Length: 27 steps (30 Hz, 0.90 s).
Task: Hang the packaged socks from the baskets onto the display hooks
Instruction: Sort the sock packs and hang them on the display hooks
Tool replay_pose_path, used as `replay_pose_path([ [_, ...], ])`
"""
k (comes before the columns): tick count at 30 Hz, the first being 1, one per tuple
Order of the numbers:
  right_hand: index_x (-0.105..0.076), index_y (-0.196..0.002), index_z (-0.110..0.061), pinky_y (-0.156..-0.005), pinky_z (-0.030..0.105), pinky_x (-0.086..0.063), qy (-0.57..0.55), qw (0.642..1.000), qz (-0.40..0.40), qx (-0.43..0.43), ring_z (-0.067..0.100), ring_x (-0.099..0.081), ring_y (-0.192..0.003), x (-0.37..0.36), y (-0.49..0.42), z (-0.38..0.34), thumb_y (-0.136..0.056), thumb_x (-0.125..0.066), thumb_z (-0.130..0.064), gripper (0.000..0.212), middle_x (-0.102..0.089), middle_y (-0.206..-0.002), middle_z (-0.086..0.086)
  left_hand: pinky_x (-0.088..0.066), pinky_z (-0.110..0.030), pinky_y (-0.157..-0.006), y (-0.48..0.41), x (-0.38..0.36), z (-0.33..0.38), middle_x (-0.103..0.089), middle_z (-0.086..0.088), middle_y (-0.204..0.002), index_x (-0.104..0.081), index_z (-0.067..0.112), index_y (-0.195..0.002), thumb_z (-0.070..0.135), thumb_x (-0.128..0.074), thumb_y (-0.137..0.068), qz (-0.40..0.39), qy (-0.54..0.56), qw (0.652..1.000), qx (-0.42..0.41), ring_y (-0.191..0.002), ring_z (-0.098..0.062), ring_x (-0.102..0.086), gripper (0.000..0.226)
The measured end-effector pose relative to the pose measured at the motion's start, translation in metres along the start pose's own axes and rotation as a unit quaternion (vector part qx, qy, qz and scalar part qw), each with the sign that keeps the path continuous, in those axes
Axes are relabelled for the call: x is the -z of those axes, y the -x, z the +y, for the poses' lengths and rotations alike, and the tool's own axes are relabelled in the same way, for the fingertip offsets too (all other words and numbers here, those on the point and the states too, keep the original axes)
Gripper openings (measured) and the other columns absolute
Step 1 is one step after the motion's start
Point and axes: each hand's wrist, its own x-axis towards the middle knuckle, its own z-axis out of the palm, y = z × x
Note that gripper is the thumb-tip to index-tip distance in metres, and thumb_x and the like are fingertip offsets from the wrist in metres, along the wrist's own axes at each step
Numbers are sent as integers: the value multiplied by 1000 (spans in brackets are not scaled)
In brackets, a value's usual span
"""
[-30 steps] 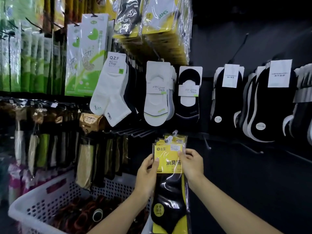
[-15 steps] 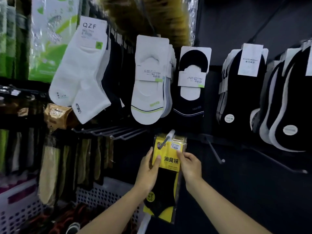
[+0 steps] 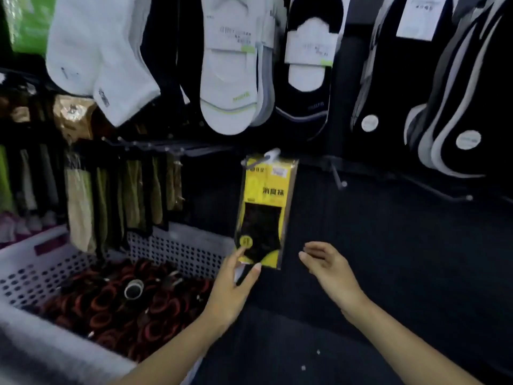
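The yellow sock pack hangs from a hook on the dark display wall, its top hole over the peg and its clear bottom end free, tilted slightly to the left. The left hand is just below it, released and spread. Its index fingertip lies on the pack's lower left corner and its thumb tip sits just under the bottom edge, without a visible pinch. The right hand is near the pack's lower right corner, apart from it, with loosely curled fingers that grasp nothing.

To the left of the hands stands a white perforated basket holding dark and red sock packs. Above the pack hang white socks and, further right, black socks. A bare peg juts from the wall just right of the pack.
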Motion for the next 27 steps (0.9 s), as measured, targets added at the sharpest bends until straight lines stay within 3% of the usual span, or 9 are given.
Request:
replay_pose_path([
  [3, -63, -109, -16, -85, 23, -53, 22, 997, -54, -57, 7, -63, -101, 18, 64, 43, -89, -65, -20, 21, -65, -109, -7, -42, -13, -92, 65, -23, -42, -54, 21, -124, -54, 38, -120, 42, -58, -88, -91, -1, 994, 64, -113, 6, -50, 33],
  [6, -65, -105, -11, -84, 27, -53, 35, 985, -78, -147, 14, -65, -99, 35, 128, 94, -90, -63, -16, 16, -66, -105, -2, -45, -16, -92, 133, -48, -84, -60, 22, -116, -58, 43, -110, 49, -58, -86, -224, -25, 967, 123, -107, 7, -54, 24],
  [8, -64, -104, -7, -80, 26, -53, 28, 974, -80, -211, 17, -64, -96, 46, 168, 128, -90, -62, -12, 15, -66, -102, 2, -46, -17, -92, 173, -61, -111, -61, 15, -115, -58, 40, -107, 38, -61, -88, -257, -44, 954, 150, -106, 2, -56, 19],
  [11, -63, -104, 0, -70, 15, -49, 51, 959, -84, -265, 17, -62, -90, 56, 224, 178, -90, -62, -6, 16, -66, -97, 7, -41, -5, -83, 217, -67, -144, -61, 7, -115, -56, 28, -114, 30, -63, -89, -286, -87, 937, 180, -105, -3, -58, 26],
  [14, -64, -102, 7, -73, 9, -46, 84, 945, -92, -303, 22, -61, -96, 60, 268, 222, -86, -65, 0, 18, -66, -95, 11, -40, -11, -80, 242, -67, -167, -60, 4, -104, -55, 14, -125, 31, -61, -90, -302, -142, 919, 209, -94, -5, -55, 39],
  [17, -62, -112, -3, -82, 15, -44, 160, 921, -141, -326, 22, -61, -107, 59, 289, 247, -87, -68, -15, 29, -66, -107, 7, -41, -23, -99, 258, -66, -181, -51, -4, -132, -42, 12, -138, 36, -57, -92, -325, -155, 895, 262, -119, -16, -50, 54],
  [20, -55, -128, -13, -93, 25, -42, 278, 901, -151, -298, 17, -56, -117, 62, 295, 260, -85, -70, -36, 51, -61, -127, 3, -30, -35, -112, 269, -61, -188, -30, -8, -152, -26, 10, -148, 43, -55, -91, -337, -164, 874, 310, -137, -23, -34, 72],
  [24, -44, -139, -22, -97, 26, -42, 392, 849, -218, -280, 19, -50, -126, 65, 304, 267, -80, -67, -54, 71, -51, -140, -1, -23, -40, -115, 282, -61, -192, -21, -11, -156, -22, 12, -149, 54, -45, -92, -360, -203, 834, 364, -142, -28, -25, 75],
  [27, -46, -139, -20, -99, 30, -44, 416, 831, -236, -283, 20, -51, -124, 63, 303, 270, -75, -67, -62, 79, -52, -139, 0, -17, -47, -117, 289, -61, -191, -17, -8, -158, -18, 23, -151, 62, -39, -90, -385, -220, 816, 370, -144, -29, -18, 75],
])
